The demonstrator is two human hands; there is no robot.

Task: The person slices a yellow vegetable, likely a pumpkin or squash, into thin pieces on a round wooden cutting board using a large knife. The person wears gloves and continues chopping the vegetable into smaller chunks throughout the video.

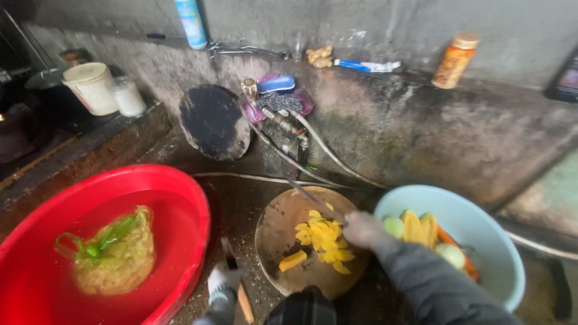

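Honestly, from my feed the right hand (363, 229) is fisted around a knife (313, 197) angling up-left, yellow slices (324, 239) piled just left of it on the round board (278, 241), left hand not visible.

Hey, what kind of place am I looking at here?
Probably a rough home kitchen or washing area at floor level: a round chopping board with yellow cut pieces, a pale blue bowl of vegetables, and water pipes on a stained concrete wall.

The right hand (363, 230) holds a knife (313, 197) over yellow slices (322, 238).
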